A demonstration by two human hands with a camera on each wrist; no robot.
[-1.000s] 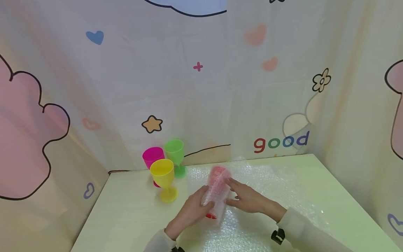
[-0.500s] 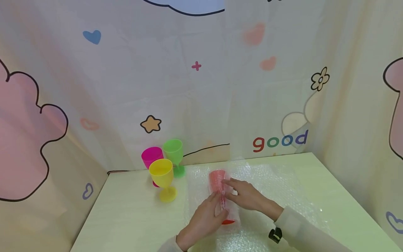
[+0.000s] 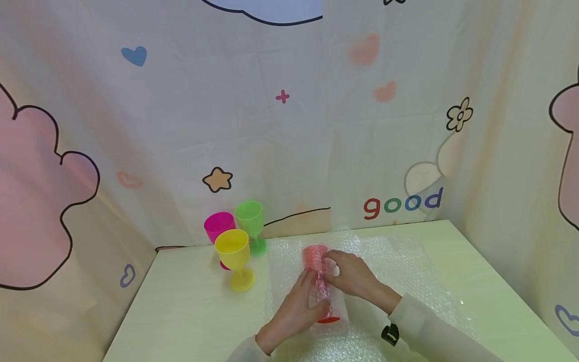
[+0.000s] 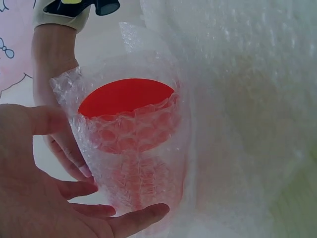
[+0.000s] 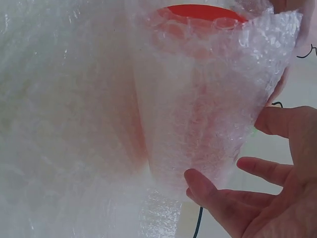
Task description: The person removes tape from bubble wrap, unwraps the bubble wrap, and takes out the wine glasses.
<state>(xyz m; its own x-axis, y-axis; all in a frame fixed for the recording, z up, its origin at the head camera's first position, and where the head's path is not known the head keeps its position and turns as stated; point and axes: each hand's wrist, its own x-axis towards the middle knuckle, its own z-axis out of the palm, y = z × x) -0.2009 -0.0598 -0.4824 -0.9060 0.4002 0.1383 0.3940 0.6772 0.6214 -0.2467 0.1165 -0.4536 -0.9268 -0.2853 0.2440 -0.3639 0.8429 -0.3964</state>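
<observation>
A red goblet [image 3: 315,258] lies rolled in clear bubble wrap, its narrow middle showing through the plastic. One red end [image 4: 130,97] stays uncovered toward the person. My left hand [image 3: 294,310] rests along the roll's left side, fingers extended across it and thumb near the red end; its index finger [image 4: 143,218] touches the plastic. From the right, my right hand [image 3: 355,274] reaches over the upper part with bent fingers, the fingertips on the wrap and a gap between thumb and index finger. In the right wrist view, a fingertip [image 5: 195,181] presses against the wrapped goblet [image 5: 198,109].
A yellow goblet [image 3: 232,251], a magenta goblet [image 3: 218,224] and a green goblet [image 3: 250,216] stand upright at the back left. The spread bubble wrap sheet [image 3: 393,266] extends right and toward the front on the pale table [image 3: 181,306]. A printed curtain [image 3: 203,115] hangs behind.
The wrapped goblet has rolled to the right, its near end swinging rightward and its bowl end settling lower. My left hand has followed it rightward; the right hand's fingers have bent more.
</observation>
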